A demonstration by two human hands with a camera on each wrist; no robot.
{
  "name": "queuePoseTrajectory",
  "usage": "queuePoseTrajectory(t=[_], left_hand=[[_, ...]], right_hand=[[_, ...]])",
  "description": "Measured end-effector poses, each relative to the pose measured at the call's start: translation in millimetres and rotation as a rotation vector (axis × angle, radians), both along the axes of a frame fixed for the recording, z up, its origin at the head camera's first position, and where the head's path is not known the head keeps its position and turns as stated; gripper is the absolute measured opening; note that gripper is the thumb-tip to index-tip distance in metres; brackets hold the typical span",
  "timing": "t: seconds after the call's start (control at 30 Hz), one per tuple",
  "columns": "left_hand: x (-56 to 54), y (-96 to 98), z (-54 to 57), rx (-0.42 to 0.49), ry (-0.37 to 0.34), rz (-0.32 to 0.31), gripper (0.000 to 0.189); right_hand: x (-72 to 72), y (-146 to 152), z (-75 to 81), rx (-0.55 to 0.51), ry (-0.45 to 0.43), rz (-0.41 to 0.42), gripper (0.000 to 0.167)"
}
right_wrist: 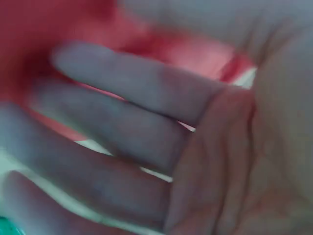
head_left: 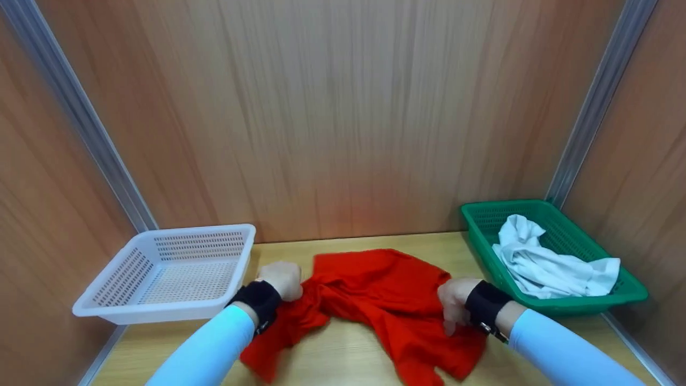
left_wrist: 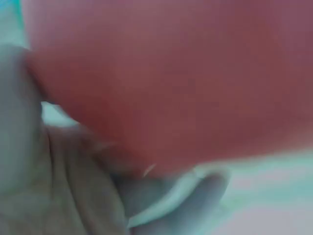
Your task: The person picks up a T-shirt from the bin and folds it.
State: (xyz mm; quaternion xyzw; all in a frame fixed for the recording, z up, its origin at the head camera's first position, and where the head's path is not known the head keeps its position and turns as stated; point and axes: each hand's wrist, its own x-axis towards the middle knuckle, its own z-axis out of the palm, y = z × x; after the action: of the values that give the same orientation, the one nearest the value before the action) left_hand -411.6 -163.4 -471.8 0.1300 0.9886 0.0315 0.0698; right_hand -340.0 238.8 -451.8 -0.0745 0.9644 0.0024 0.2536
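Note:
A crumpled red garment (head_left: 375, 289) lies spread across the table between the two hands, its lower left part blurred. My left hand (head_left: 284, 279) grips its left side; in the left wrist view the red fabric (left_wrist: 171, 88) passes between the thumb and the curled fingers (left_wrist: 88, 186). Over the garment's right side is my right hand (head_left: 455, 300), pointing down at the cloth. The right wrist view has its fingers (right_wrist: 137, 83) long and slightly spread, with gaps between them and red fabric beyond the tips.
A white perforated plastic basket (head_left: 244, 257) stands on the left of the table (head_left: 348, 348). On the right, a green basket (head_left: 482, 257) holds a crumpled white cloth (head_left: 557, 268). Wood-grain panels (head_left: 348, 118) rise at the back and both sides.

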Motion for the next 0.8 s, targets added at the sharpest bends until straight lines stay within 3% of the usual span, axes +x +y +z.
queuePoseTrajectory(t=[0.03,0.07,0.17,0.23,0.37,0.47,0.57,0.73,0.8], left_hand=[[4.2,1.2,1.0,-0.016,0.027,0.015,0.024],[24.4,12.5,19.6,-0.034,0.015,0.057,0.027],[39.8,24.8,15.6,0.006,-0.01,0.033,0.05],[46.1,30.5,10.7,0.012,-0.035,0.013,0.053],[46.0,30.2,6.9,-0.001,-0.045,-0.016,0.028],[41.4,20.9,14.5,0.02,-0.051,-0.011,0.023],[38.9,8.8,26.9,0.07,-0.139,0.016,0.036],[39.8,-3.9,34.1,0.214,-0.332,0.095,0.088],[42.0,-5.5,32.8,0.253,-0.364,0.1,0.082]], right_hand=[[-0.3,0,1.2,-0.01,0.0,-0.025,0.031],[-1.8,-1,0.9,-0.024,0.029,-0.028,0.033],[-8.7,-7,-3.8,-0.078,0.2,0.016,0.035],[-12.9,-13,-8.2,-0.1,0.26,0.068,0.034],[-12.1,-23,-13.0,-0.094,0.189,0.121,0.042],[-9.7,-24,-10.4,-0.065,0.133,0.098,0.042],[-11.6,-19,-4.8,-0.068,0.103,0.05,0.04],[-10.8,-6,6.1,-0.022,0.069,-0.004,0.042],[-6.3,-6,8.5,0.017,0.07,-0.003,0.042]])
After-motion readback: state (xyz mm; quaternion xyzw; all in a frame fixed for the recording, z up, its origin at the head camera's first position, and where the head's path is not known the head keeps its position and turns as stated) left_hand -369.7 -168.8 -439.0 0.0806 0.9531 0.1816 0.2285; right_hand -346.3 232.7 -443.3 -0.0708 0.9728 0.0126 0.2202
